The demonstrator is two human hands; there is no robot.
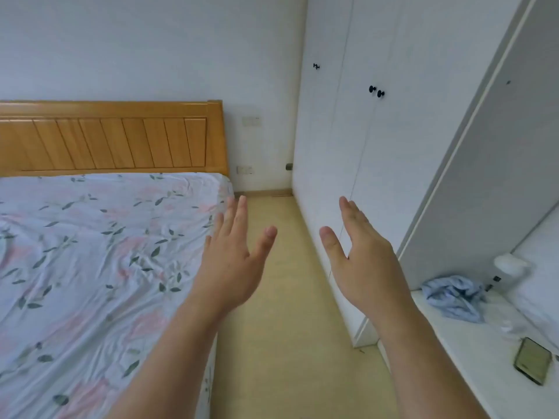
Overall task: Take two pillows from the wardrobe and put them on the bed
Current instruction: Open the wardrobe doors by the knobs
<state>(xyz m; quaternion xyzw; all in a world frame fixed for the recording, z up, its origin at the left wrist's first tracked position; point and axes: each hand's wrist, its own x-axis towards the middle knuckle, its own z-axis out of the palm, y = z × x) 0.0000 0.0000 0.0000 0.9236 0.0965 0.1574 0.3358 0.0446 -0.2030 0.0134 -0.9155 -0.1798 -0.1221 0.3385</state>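
While no pillow is visible anywhere in the frame, the two pillows are judged to be shut inside the wardrobe (378, 140), whose white doors fill the upper right of the frame and are all closed. The bed (90, 252) occupies the left half of the frame; its flowered sheet is bare, and a wooden headboard (112, 140) stands at the upper left. A strip of pale floor (287, 313) runs up the centre of the frame between the bed and the wardrobe. A white counter (472, 343) is seen at the lower right, carrying a crumpled blue cloth (453, 296) and a phone (533, 360).

Both hands are held out over the floor strip, palms facing each other, fingers spread and empty; nothing is gripped. The left hand (233, 261) is placed just beside the bed edge at centre frame. The right hand (366, 261) is placed to its right, in front of the lower wardrobe doors.

The coming move is judged to turn on one relation: the pair of black door knobs (376, 91) lies up and to the right of both hands, well apart from them, and the right hand is the nearer. The task is judged to be at its start, with no door yet opened.
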